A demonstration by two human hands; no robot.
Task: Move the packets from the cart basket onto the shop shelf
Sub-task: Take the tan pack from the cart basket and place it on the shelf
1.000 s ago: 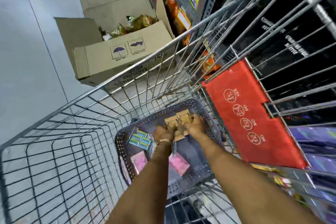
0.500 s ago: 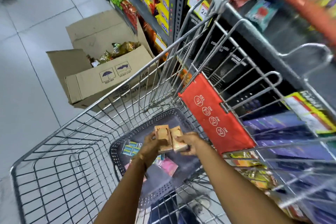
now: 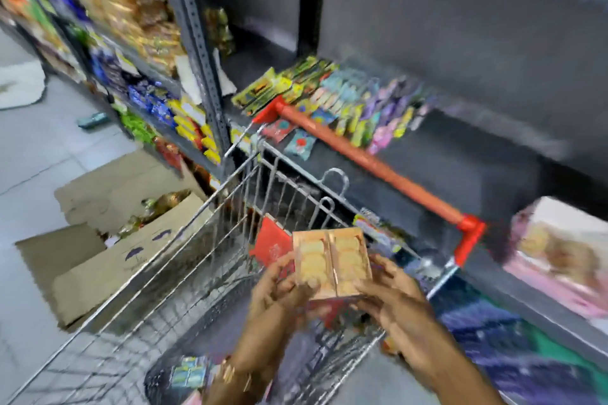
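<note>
Two tan packets (image 3: 330, 262) side by side are held between my left hand (image 3: 279, 289) and my right hand (image 3: 391, 297), above the wire cart (image 3: 184, 260). Both hands grip the packets from opposite sides. Below, the dark plastic basket (image 3: 158, 378) in the cart holds a blue-green packet (image 3: 189, 375). The dark shop shelf (image 3: 460, 154) stands to the right behind the cart's orange handle (image 3: 371, 163), with a row of colourful packets (image 3: 358, 105) on it. The picture is motion-blurred.
An open cardboard box (image 3: 108, 260) with wrapped goods stands on the floor left of the cart. Stocked shelves (image 3: 131, 52) run along the aisle at upper left. A pink-and-white box (image 3: 559, 256) sits on the shelf at right. A red sign (image 3: 273, 240) hangs on the cart's end.
Both hands have lifted the tan packets out of the basket and up above the cart. The view has swung up and right toward the shelf.
</note>
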